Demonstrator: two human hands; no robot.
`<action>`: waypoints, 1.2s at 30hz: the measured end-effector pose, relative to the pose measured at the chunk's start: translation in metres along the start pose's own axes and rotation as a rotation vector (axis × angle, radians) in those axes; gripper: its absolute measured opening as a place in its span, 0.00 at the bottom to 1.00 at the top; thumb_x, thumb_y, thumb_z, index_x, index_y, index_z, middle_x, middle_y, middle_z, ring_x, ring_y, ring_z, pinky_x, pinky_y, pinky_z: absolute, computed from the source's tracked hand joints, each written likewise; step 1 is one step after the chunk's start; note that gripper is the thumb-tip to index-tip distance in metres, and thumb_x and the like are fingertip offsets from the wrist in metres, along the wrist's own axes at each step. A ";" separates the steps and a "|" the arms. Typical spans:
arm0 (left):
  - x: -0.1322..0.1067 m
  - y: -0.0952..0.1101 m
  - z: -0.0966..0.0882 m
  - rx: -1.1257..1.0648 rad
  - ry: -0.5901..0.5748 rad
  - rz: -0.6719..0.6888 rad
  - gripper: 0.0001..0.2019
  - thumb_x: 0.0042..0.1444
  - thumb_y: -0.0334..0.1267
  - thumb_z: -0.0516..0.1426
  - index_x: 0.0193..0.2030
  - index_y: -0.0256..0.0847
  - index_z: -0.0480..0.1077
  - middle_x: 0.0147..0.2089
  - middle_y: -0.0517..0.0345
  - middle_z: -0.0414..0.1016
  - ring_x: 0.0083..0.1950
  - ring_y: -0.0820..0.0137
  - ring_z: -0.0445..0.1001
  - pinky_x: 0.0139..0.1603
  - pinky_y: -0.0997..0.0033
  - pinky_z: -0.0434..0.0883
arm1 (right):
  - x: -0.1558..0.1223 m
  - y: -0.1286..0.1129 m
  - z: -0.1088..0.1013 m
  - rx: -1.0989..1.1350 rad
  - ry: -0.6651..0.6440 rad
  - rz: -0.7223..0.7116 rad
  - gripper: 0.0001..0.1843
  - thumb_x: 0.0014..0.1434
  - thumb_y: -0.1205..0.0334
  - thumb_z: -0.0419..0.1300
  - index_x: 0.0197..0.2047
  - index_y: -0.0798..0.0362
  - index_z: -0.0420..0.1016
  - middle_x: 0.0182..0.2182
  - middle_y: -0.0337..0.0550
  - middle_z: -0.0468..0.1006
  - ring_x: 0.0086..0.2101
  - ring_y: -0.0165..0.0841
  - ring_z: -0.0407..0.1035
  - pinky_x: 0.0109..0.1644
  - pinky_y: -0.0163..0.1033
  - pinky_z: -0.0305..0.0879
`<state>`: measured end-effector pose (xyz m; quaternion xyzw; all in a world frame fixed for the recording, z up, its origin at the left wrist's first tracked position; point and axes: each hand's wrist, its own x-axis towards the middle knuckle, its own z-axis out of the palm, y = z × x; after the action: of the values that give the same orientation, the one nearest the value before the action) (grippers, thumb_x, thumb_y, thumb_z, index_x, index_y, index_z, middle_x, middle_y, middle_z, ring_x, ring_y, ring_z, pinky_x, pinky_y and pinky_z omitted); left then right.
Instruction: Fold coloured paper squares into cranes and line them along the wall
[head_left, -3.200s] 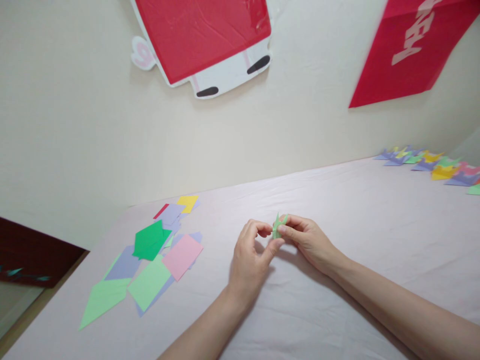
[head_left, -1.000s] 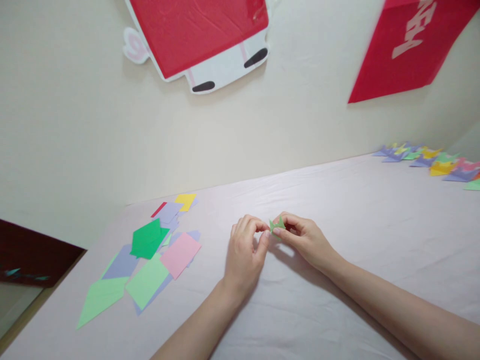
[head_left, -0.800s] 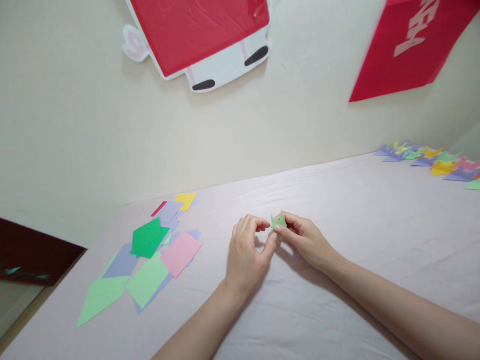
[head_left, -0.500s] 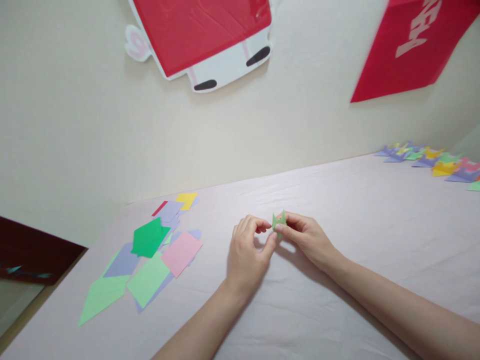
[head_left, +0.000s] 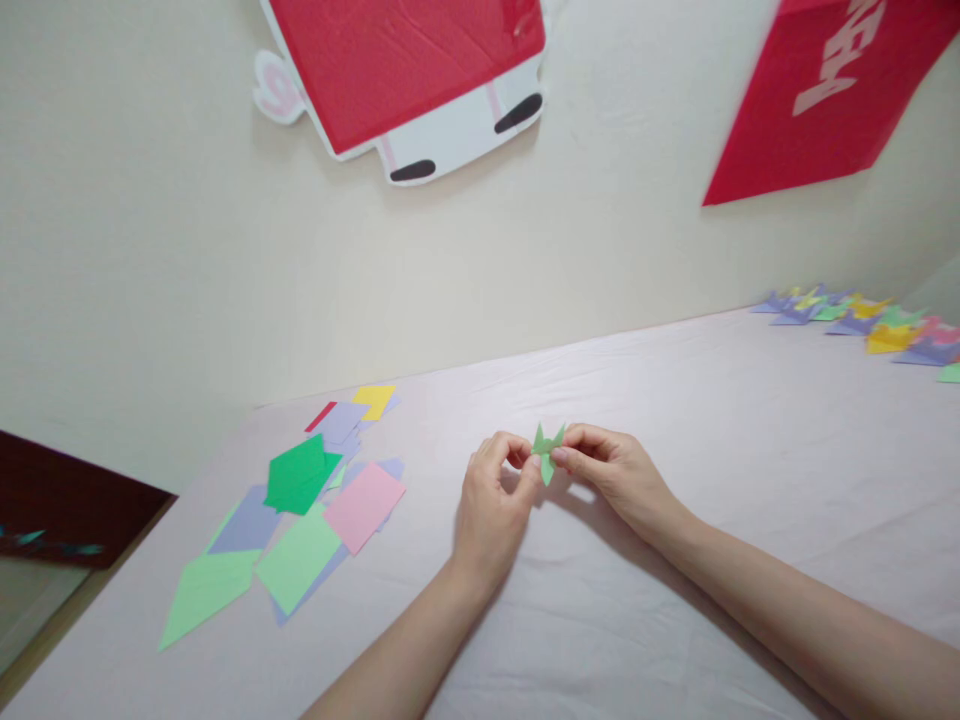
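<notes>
A small light-green folded paper figure (head_left: pixel 547 462) is held between my two hands, a little above the cloth-covered table. Two pointed tips stick up from it and another part points down. The thumb and forefinger of my left hand (head_left: pixel 495 505) pinch its left side. On the right side, my right hand (head_left: pixel 619 475) grips it between thumb and forefinger. My fingertips hide parts of its edges.
Loose paper squares lie on the left of the table (head_left: pixel 600 620), among them a dark green sheet (head_left: pixel 300 478) and a pink sheet (head_left: pixel 366 507). Several folded paper figures (head_left: pixel 892 338) stand in rows at the far right. Behind rises a wall (head_left: pixel 600 230) with red decorations.
My left thumb and forefinger have closed on the left side of the paper figure. The figure has shifted slightly left, and its lower part now shows more.
</notes>
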<state>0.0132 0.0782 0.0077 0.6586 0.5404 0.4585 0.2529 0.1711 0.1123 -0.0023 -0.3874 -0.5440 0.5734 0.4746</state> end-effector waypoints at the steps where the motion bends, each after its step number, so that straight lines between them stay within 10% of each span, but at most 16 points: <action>1: 0.000 0.000 0.000 0.000 -0.038 -0.016 0.04 0.61 0.37 0.56 0.34 0.42 0.68 0.35 0.61 0.71 0.39 0.68 0.68 0.43 0.69 0.62 | 0.000 0.000 0.000 0.007 0.005 0.003 0.14 0.49 0.53 0.69 0.25 0.54 0.74 0.23 0.34 0.70 0.26 0.28 0.62 0.31 0.35 0.58; 15: 0.001 -0.002 0.006 0.037 -0.204 -0.036 0.11 0.61 0.36 0.56 0.26 0.41 0.70 0.29 0.61 0.72 0.35 0.67 0.68 0.40 0.69 0.60 | 0.002 0.003 0.002 0.153 -0.038 -0.018 0.12 0.53 0.56 0.68 0.27 0.53 0.73 0.25 0.35 0.71 0.29 0.30 0.64 0.36 0.36 0.61; 36: 0.001 0.002 0.007 -0.092 -0.056 -0.035 0.04 0.60 0.37 0.59 0.34 0.42 0.71 0.36 0.61 0.75 0.40 0.68 0.71 0.45 0.68 0.64 | 0.000 -0.001 0.002 0.104 0.032 -0.026 0.09 0.50 0.56 0.68 0.28 0.52 0.76 0.27 0.38 0.74 0.31 0.32 0.66 0.37 0.37 0.62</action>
<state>0.0201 0.0800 0.0068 0.6495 0.5227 0.4597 0.3059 0.1690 0.1114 -0.0015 -0.3641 -0.5108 0.5885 0.5101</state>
